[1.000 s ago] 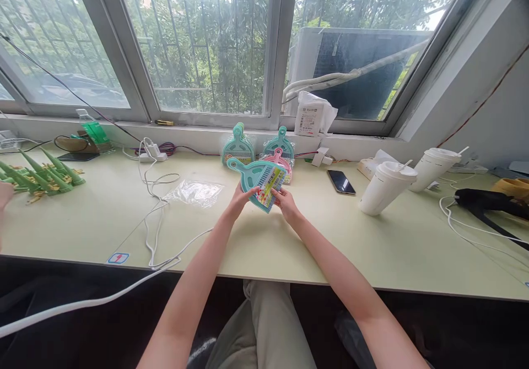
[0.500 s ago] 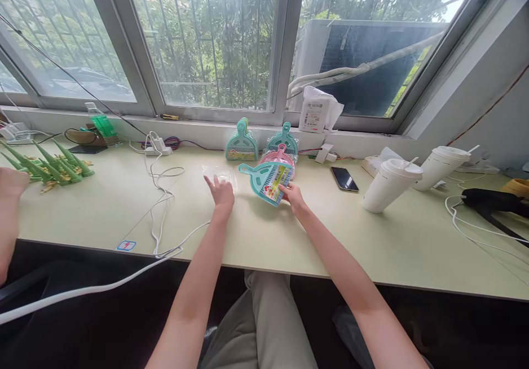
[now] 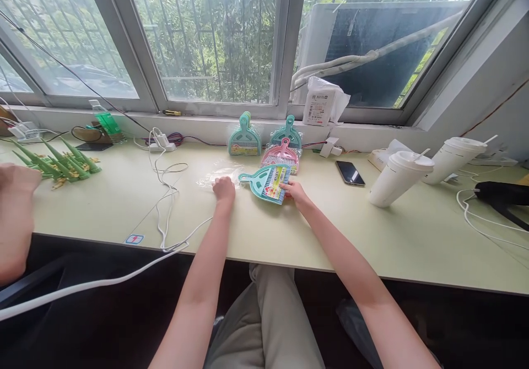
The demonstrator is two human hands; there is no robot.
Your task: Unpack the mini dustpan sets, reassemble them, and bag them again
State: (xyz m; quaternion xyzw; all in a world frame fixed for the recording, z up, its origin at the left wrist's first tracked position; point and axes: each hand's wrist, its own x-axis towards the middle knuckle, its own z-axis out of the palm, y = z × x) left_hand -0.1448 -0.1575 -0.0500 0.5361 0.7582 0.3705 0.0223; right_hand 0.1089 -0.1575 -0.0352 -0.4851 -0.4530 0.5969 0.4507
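Observation:
My right hand (image 3: 296,193) grips the brush-side edge of a small teal dustpan and brush set (image 3: 266,184), held tilted with its looped handle to the left. A yellow printed label lies across its bristles. My left hand (image 3: 224,189) is closed at the edge of a clear plastic bag (image 3: 215,175) lying crumpled on the table; its fingertips are mostly hidden. Behind the held set stand a pink dustpan set (image 3: 282,147) and a teal one (image 3: 287,129) in clear wrapping. Several wrapped teal sets (image 3: 244,136) stand upright to their left.
White cables (image 3: 165,193) run across the table (image 3: 339,237) at left. Green pointed pieces (image 3: 68,165) lie near another person's arm (image 3: 16,215). At right are a phone (image 3: 350,173), white lidded cups (image 3: 399,179) and a tissue pack. Sockets line the sill.
My left hand has gone from spread fingers to closed at the plastic bag, which looks more crumpled. The held dustpan set has turned slightly. The view has shifted a little.

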